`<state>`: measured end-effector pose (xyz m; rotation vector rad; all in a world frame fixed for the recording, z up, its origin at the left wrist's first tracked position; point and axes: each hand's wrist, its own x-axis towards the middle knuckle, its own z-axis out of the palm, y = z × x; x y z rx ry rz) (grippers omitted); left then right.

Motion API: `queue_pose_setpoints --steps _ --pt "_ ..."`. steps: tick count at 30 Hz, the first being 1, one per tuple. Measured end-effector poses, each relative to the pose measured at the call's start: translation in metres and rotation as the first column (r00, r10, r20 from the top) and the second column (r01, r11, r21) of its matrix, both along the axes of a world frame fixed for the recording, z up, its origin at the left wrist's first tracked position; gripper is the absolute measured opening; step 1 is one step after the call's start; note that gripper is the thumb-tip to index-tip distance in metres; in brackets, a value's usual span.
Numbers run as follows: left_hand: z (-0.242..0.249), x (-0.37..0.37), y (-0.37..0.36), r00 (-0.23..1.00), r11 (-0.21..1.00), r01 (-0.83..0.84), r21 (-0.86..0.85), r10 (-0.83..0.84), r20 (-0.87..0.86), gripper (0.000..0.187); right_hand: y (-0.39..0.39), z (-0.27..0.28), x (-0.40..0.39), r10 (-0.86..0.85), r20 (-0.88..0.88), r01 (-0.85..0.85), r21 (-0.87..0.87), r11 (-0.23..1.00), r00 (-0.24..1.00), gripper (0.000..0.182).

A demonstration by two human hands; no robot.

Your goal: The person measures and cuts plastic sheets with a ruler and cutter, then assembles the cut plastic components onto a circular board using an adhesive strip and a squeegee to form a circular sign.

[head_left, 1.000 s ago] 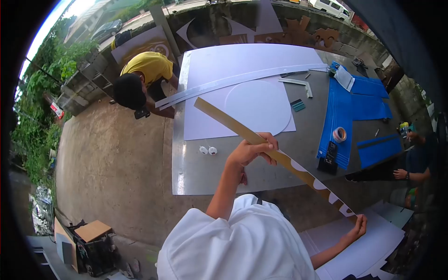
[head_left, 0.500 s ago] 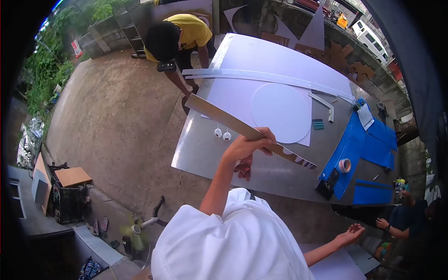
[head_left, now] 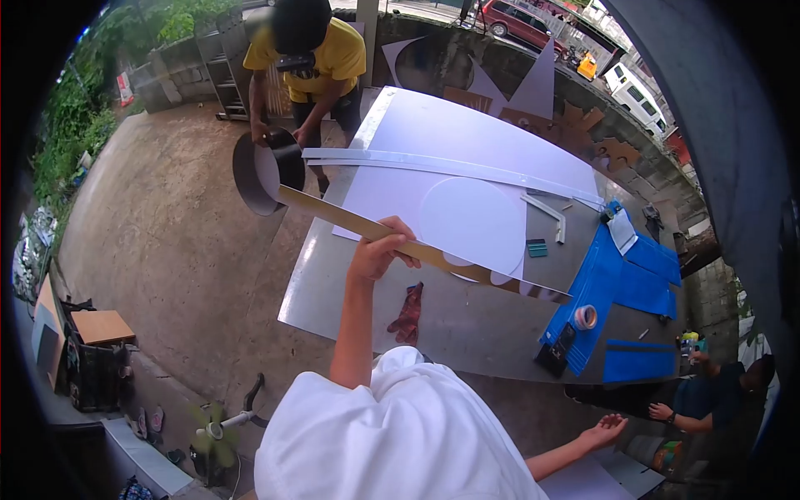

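Gold strip (head_left: pixel 367 227), long, thin and scalloped along one end, is held level over the near part of a metal table (head_left: pixel 467 312). Seen from the head camera, the left hand (head_left: pixel 379 248) grips it near its middle, fingers curled around it. The right hand (head_left: pixel 606 432) hangs low beside the table, open and empty, fingers spread. On the table lie white sheets (head_left: pixel 467 146) and blue sheets (head_left: pixel 621 287). A person in a yellow shirt (head_left: pixel 333 50) stands at the far end.

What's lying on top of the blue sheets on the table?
On the blue sheets lie a tape roll, a black tool at their near corner and a white sheet at the far end. Anything beneath them is hidden.
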<state>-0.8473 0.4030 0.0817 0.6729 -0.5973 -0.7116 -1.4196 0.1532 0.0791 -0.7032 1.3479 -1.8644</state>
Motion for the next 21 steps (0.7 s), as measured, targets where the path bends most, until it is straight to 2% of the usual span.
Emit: queue_pose_setpoints --steps 1,2,3,5,6,8,10,12,14,15,16,17,18,20,21 --pt "-0.007 0.007 0.002 0.998 0.988 0.01 -0.153 -0.02 -0.067 0.011 0.0 -0.002 -0.002 0.003 0.002 -0.003 -0.003 1.0 1.0 0.026" --pt "-0.011 0.014 0.001 0.986 0.935 0.059 -0.349 -0.108 -0.124 0.01 -0.001 -0.005 -0.006 -0.009 0.0 0.009 -0.006 1.0 1.0 0.026" --pt "-0.016 0.022 0.001 0.965 0.84 0.091 -0.535 -0.207 -0.161 0.01 -0.001 -0.007 -0.011 0.002 0.014 -0.002 0.01 1.0 1.0 0.025" --pt "-0.044 0.047 0.004 0.97 0.853 -0.004 -0.522 -0.124 -0.211 0.015 -0.002 -0.006 -0.01 -0.008 0.035 0.007 0.024 1.0 0.999 0.025" --pt "-0.041 0.051 0.01 0.973 0.88 -0.027 -0.474 -0.086 -0.214 0.014 -0.004 -0.005 -0.009 -0.02 0.039 0.019 0.016 1.0 0.999 0.025" --pt "-0.034 0.06 0.022 0.961 0.961 -0.227 -0.159 0.195 -0.193 0.013 -0.008 -0.005 -0.01 0.01 0.038 -0.011 0.024 1.0 0.999 0.025" --pt "-0.027 0.073 0.039 0.967 0.969 -0.247 -0.022 0.248 0.064 0.014 -0.013 -0.005 -0.008 -0.012 0.051 0.011 0.019 1.0 0.999 0.026" --pt "-0.044 0.087 0.058 0.956 0.948 -0.292 -0.128 0.291 -0.025 0.014 -0.015 -0.001 0.002 0.045 0.075 -0.044 -0.019 0.999 0.996 0.027" --pt "-0.088 0.121 0.082 0.959 0.866 -0.225 -0.447 0.116 -0.257 0.018 -0.017 0.001 0.011 0.104 0.073 -0.102 -0.034 0.994 0.992 0.027" --pt "-0.098 0.126 0.096 0.936 0.84 -0.258 -0.477 0.095 -0.339 0.023 -0.017 0.005 0.02 0.116 0.076 -0.114 -0.034 0.993 0.99 0.026" --pt "-0.131 0.147 0.1 0.825 0.746 -0.538 -0.392 0.561 -0.065 0.026 -0.015 0.007 0.029 0.123 0.08 -0.12 -0.034 0.992 0.989 0.025" --pt "-0.132 0.164 0.111 0.959 0.81 -0.263 -0.524 0.277 -0.054 0.025 -0.016 0.004 0.032 0.139 0.096 -0.136 -0.042 0.99 0.986 0.024" --pt "-0.129 0.178 0.119 1.0 0.774 0.019 -0.633 -0.028 -0.004 0.024 -0.016 0.002 0.035 0.16 0.113 -0.156 -0.05 0.987 0.981 0.023" --pt "-0.123 0.184 0.141 0.957 0.882 -0.261 -0.392 0.182 -0.227 0.025 -0.011 0.009 0.045 0.165 0.114 -0.162 -0.033 0.986 0.98 0.021" --pt "-0.102 0.186 0.139 0.965 0.893 -0.23 -0.386 0.158 -0.21 0.025 -0.009 0.01 0.045 0.136 0.13 -0.134 -0.024 0.991 0.982 0.021"
